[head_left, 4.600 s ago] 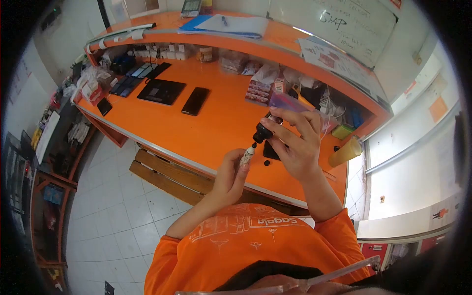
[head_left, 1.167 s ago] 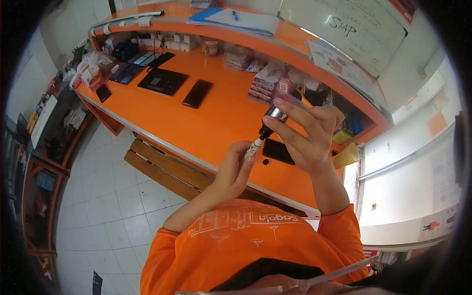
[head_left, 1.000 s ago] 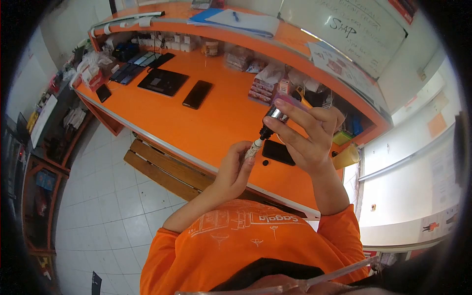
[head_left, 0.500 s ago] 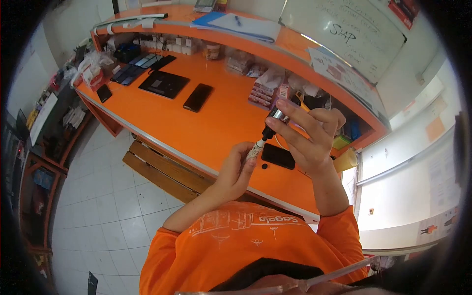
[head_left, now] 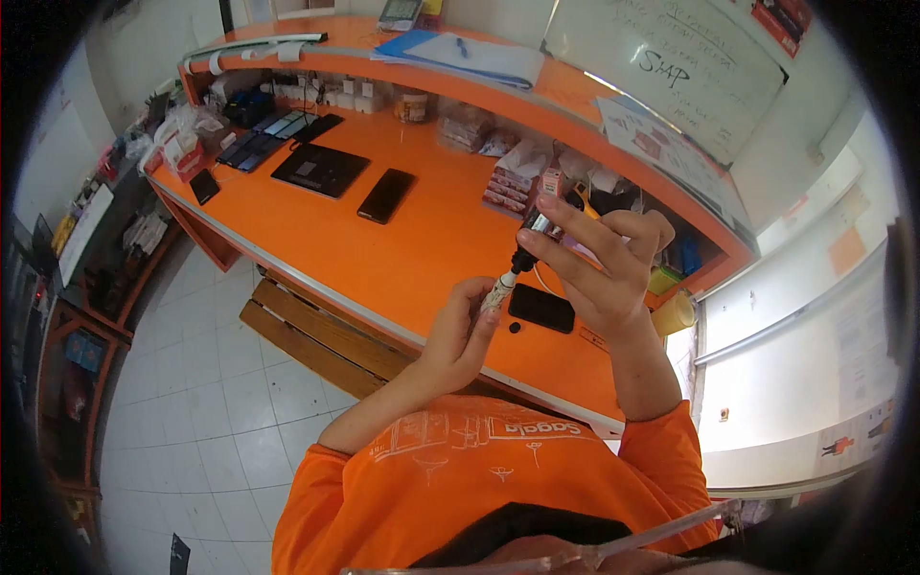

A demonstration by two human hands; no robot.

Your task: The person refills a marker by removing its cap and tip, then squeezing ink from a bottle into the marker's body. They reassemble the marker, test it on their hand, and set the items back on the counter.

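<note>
My left hand is closed around a small whitish tube with a dark pattern, its white tip pointing up. Above it, my right hand grips a dark, shiny bottle between thumb and fingers, tilted with its black nozzle down. Nozzle and white tip meet, or nearly so; the exact contact is too small to tell. On the orange counter below lie a small black round piece and a black phone.
Another dark phone and a black laptop-like slab lie farther left. Small patterned boxes stand under the raised shelf. A yellow cup is beyond my right wrist. A wooden bench sits below the counter.
Both hands keep almost the same pose, with bottle and tube still tip to tip. The view has shifted very slightly.
</note>
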